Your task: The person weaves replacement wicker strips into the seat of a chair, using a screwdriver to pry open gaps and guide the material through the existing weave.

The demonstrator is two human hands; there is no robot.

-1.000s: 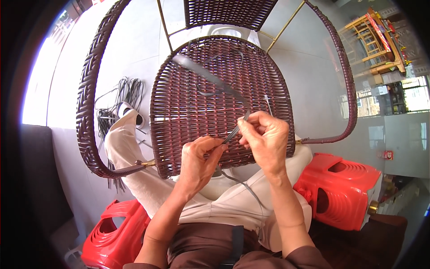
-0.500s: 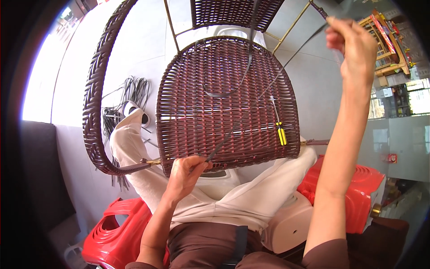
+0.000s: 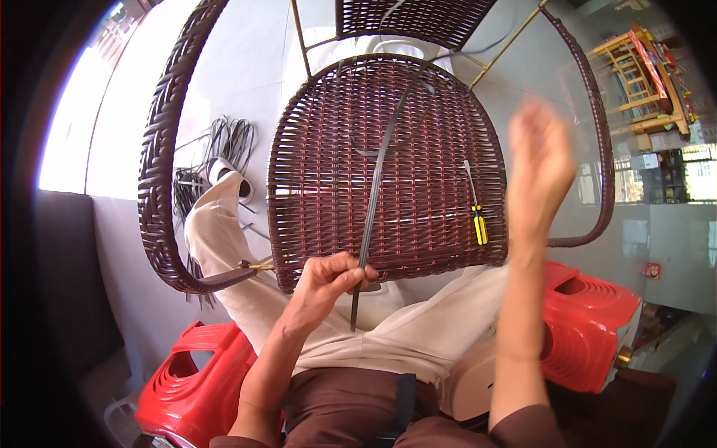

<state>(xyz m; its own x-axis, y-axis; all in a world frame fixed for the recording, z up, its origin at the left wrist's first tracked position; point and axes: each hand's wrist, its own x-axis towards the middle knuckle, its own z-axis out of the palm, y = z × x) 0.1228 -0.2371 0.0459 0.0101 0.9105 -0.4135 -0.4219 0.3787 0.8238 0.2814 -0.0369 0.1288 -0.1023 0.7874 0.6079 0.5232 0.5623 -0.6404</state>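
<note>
A brown woven wicker chair (image 3: 314, 187) stands before my knees, its rounded seat facing up. My left hand (image 3: 323, 290) pinches a flat dark weaving strip (image 3: 374, 194) by the seat's near edge. A short end hangs below the fingers; the rest runs up across the seat and loops toward the backrest (image 3: 407, 19). Raised over the seat's right side is my right hand (image 3: 539, 160), smeared by motion, so its fingers cannot be made out. A screwdriver with a yellow and black handle (image 3: 479, 226) lies on the right part of the seat.
Wicker armrests curve round on the left (image 3: 155, 157) and right (image 3: 600, 119). Loose dark strips (image 3: 233, 140) lie on the floor by my left shoe (image 3: 224, 178). Red plastic stools flank me at left (image 3: 198, 384) and right (image 3: 590, 332). A wooden rack (image 3: 641, 89) stands far right.
My right hand has come down and inward from the upper right, away from the strip's stretched length. The strip now lies slack across the seat. My left hand has shifted slightly right, still pinching it.
</note>
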